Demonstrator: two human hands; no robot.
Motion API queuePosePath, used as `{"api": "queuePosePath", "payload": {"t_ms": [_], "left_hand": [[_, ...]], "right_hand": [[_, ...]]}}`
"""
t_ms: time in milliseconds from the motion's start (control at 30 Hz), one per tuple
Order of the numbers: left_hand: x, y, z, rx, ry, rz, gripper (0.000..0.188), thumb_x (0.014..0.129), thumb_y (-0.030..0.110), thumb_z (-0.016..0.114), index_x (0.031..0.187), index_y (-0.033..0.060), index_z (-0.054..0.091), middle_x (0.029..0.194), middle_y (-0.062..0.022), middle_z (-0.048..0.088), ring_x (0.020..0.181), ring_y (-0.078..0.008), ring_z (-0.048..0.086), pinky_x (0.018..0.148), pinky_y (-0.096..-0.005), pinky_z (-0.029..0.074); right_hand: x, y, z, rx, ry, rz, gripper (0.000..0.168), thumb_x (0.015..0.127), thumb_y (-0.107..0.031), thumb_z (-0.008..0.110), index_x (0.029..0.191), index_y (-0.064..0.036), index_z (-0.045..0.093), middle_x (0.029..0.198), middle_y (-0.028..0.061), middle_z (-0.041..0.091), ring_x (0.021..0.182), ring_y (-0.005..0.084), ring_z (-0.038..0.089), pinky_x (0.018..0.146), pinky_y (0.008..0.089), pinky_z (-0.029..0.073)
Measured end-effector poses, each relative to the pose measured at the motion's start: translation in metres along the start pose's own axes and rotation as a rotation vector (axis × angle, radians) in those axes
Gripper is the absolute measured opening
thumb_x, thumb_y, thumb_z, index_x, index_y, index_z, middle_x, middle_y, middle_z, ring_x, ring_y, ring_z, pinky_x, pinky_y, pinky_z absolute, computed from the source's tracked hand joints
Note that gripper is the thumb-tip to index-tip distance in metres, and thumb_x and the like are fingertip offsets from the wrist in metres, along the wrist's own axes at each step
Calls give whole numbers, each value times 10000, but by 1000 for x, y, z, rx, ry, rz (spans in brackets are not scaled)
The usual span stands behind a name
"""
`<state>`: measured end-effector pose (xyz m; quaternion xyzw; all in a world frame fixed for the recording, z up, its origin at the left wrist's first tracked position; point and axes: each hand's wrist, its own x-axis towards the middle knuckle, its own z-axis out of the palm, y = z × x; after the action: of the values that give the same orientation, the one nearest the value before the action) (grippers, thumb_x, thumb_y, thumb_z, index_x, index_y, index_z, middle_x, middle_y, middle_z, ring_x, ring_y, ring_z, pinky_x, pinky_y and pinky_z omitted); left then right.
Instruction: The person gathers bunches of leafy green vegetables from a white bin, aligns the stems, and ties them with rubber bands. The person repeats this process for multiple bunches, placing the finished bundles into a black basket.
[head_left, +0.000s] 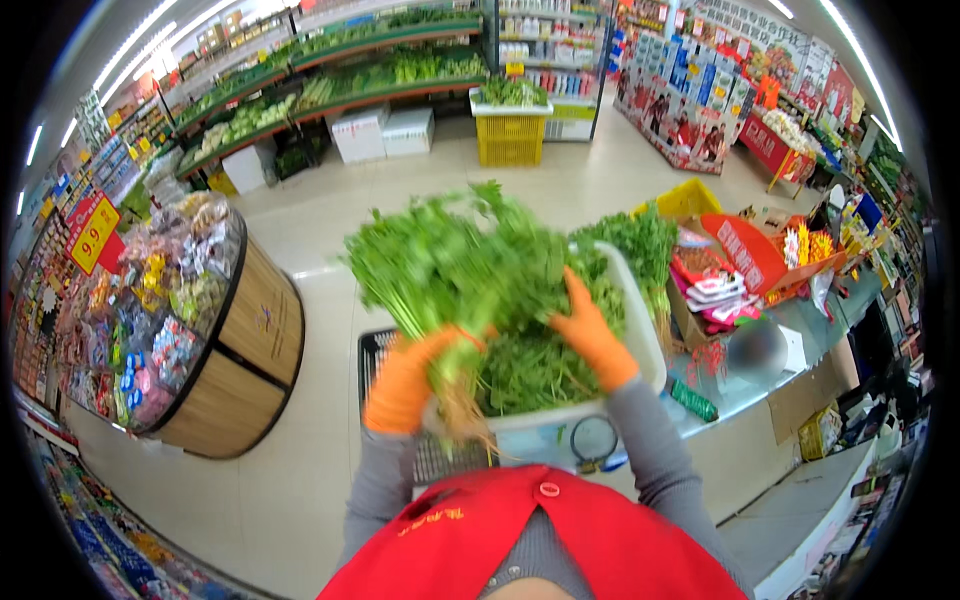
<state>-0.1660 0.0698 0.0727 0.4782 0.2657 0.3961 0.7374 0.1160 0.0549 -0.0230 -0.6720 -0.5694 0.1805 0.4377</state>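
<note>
My left hand (409, 379), in an orange glove, grips a bunch of leafy green herbs (442, 262) near its roots; the bunch looks like celery or coriander and is blurred. A red tie shows around its stems, and pale roots hang below my fingers. My right hand (592, 330), also gloved in orange, is spread with its fingertips at the leaves on the bunch's right side. Beneath both hands is a white plastic tub (651, 337) holding more leafy greens (536, 375).
Another green bunch (637, 244) lies at the tub's right, beside a cluttered glass counter (694, 420) with green twine (694, 400). A black plastic basket (450, 461) stands under the tub's left side. A wooden bin (251, 337) of packaged snacks is at left; vegetable shelves (390, 90) stand ahead.
</note>
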Motion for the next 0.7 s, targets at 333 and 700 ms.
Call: {"api": "queuePosePath", "payload": {"t_ms": [333, 700], "left_hand": [[9, 83, -23, -133, 56, 306, 389, 985, 243, 555, 1175, -95, 590, 1150, -226, 652, 1007, -231, 667, 917, -318, 548], [17, 52, -12, -46, 147, 187, 374, 988, 225, 547, 1119, -120, 608, 1180, -249, 639, 1046, -254, 648, 929, -314, 539]], "right_hand": [[5, 1, 11, -655, 85, -157, 522, 806, -355, 689, 1228, -82, 546, 1088, 153, 645, 1017, 349, 610, 810, 471, 511], [-51, -62, 78, 60, -538, -35, 509, 921, -431, 595, 1328, -131, 539, 940, 161, 692, 794, 276, 669, 706, 398, 522]]}}
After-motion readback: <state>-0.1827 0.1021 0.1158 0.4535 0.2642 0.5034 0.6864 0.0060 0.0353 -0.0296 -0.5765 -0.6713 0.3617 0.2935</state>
